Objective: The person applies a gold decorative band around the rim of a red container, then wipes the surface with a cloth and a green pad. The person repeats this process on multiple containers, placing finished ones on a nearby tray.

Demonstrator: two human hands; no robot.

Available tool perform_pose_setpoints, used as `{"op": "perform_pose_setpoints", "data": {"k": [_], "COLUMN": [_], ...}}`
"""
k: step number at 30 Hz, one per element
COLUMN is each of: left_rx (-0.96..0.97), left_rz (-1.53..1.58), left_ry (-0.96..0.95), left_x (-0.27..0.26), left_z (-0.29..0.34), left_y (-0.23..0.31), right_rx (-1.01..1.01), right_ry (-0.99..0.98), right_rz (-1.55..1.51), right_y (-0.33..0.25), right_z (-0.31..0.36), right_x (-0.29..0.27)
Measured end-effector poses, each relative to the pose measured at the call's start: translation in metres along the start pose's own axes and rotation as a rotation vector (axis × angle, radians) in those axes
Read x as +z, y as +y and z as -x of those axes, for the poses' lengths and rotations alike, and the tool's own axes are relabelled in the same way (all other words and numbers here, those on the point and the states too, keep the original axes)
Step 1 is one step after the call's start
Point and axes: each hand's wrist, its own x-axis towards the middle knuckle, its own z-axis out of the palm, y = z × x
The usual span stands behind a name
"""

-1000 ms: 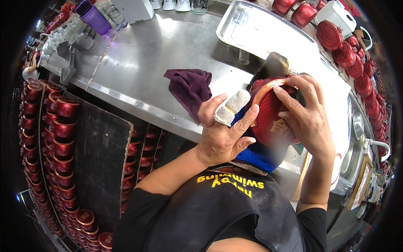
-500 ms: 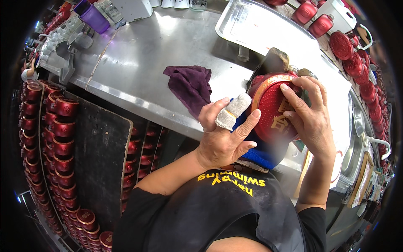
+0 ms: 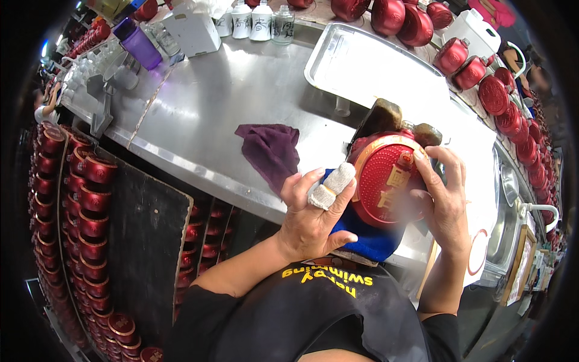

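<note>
Bottle, round, flat, red (image 3: 377, 181), studded face, gold rim band (image 3: 365, 161); on blue cloth (image 3: 383, 241) at the near edge of the steel counter (image 3: 199, 114). Likely rigid, fairly heavy, smooth at the band, perhaps breakable; best held by opposite rims.

Left hand (image 3: 313, 226): spread wide, empty, beside left rim.

Right hand (image 3: 447, 208): index fingertip at upper-right rim; grip cannot be told.

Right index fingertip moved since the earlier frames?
Yes. Judged against the dark brown block beyond the round red bottle, the right hand's index fingertip now sits farther right.
</note>
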Motion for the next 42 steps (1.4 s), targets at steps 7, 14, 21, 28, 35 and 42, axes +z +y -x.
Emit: {"op": "perform_pose_setpoints", "data": {"k": [7, 14, 21, 28, 35, 42], "left_rx": [0.103, 0.228, 0.400, 0.486, 0.586, 0.560], "left_rz": [0.042, 0.111, 0.220, 0.193, 0.128, 0.142], "left_ry": [-0.061, -0.181, -0.300, -0.360, -0.426, -0.374], "left_x": [-0.005, -0.003, 0.004, 0.009, 0.010, 0.020], "left_z": [-0.029, -0.094, -0.148, -0.161, -0.169, -0.158], "left_y": [-0.016, -0.039, -0.045, -0.033, -0.012, -0.014], "right_rx": [0.072, 0.224, 0.413, 0.676, 0.700, 0.677], "right_ry": [0.008, 0.027, 0.104, 0.111, 0.183, 0.140], "right_rz": [-0.020, -0.096, -0.369, -0.924, -1.013, -0.819], "right_y": [0.006, 0.012, 0.017, 0.008, 0.000, -0.001], "right_z": [0.016, 0.033, 0.051, 0.064, 0.083, 0.090], "right_x": [-0.001, 0.004, 0.006, 0.016, 0.026, 0.028]}}
